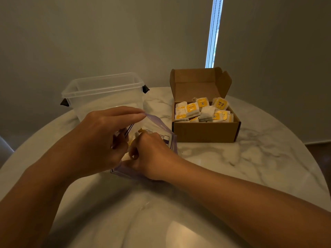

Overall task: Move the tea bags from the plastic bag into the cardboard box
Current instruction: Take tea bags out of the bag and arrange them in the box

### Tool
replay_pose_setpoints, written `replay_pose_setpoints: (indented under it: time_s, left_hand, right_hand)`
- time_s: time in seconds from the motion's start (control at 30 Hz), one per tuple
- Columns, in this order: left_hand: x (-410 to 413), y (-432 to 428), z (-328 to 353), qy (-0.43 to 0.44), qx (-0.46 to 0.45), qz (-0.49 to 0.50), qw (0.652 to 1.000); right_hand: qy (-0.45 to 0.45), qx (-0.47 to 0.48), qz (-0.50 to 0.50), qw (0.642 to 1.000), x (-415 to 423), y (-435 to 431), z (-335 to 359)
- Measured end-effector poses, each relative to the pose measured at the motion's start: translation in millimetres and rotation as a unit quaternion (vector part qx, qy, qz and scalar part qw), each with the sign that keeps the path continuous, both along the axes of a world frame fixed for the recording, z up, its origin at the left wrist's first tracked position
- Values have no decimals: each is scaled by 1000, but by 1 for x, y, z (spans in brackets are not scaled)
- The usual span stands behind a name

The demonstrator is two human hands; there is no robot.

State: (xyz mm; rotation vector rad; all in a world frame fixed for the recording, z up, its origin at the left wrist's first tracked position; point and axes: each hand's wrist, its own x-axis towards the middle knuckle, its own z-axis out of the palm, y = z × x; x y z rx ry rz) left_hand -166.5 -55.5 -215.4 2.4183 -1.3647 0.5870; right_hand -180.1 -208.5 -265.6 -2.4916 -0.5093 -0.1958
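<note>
A clear plastic bag with a purple zip edge lies open in the middle of the table. My left hand pinches its upper rim and holds the mouth wide. My right hand reaches inside the bag with its fingers curled; what they hold is hidden, though a bit of yellow and white shows between the hands. To the right stands the open cardboard box, lid flap upright, with several white tea bags with yellow tags piled inside.
A clear plastic tub with black clips stands behind the bag at the left. The round marble table has its curved edge close by on the right and left. A wall rises just behind.
</note>
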Motion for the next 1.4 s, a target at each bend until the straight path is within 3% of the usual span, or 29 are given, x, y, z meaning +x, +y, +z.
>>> replay_pose_setpoints:
  time_s: [0.37,0.6,1.17,1.4]
  left_hand:
    - [2,-2,-4,38,-57,4,998]
    - [5,-1,-5,60,-104,-4,993]
    - [6,-2,-5,28,-107,1,994]
    - [6,-2,-4,19,-106,8,994]
  right_hand:
    - [44,76,-17,996,3,5,-10]
    - [23,73,-27,997,-2,-9,-2]
    - [-5,91,-49,995,-23,-34,19]
    - [81,129,4,988,-26,-42,29]
